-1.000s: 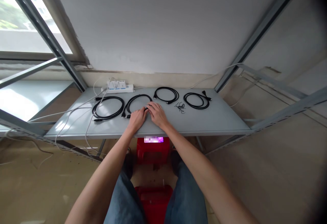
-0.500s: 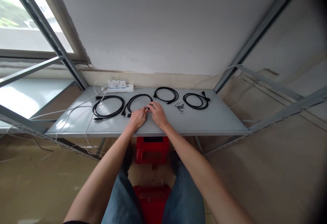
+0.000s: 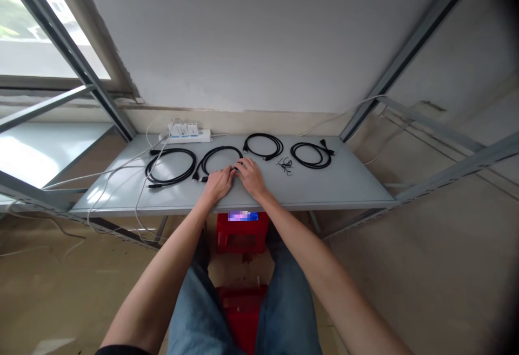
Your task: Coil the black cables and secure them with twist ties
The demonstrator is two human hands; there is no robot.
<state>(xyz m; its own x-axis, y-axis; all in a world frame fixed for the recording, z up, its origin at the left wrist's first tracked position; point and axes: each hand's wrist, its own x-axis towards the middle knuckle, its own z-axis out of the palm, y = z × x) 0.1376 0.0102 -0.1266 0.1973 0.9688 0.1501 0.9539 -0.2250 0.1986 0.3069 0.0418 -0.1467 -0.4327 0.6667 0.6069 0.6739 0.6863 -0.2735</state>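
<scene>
My left hand [image 3: 219,183] and my right hand [image 3: 250,175] meet at the near right side of a coiled black cable [image 3: 221,148] lying on the grey shelf. Fingers of both hands are closed around that part of the coil, thumbs close together. What the fingertips pinch is largely hidden. The cable's plug ends stick out left of my left hand. Right of my right hand lies a small pile of thin black wire ties [image 3: 286,166].
Other coiled black cables lie on the shelf [image 3: 324,195]: a left coil [image 3: 172,150], a back coil [image 3: 263,135] and a right coil [image 3: 312,167]. A white power strip [image 3: 190,138] with white cords sits back left. Below is a red stool [image 3: 241,239] bearing a lit screen [image 3: 243,215].
Both hands stay at the same coil with only slight finger movement. The view has shifted a little, and the dark screen on the stool is now lit.
</scene>
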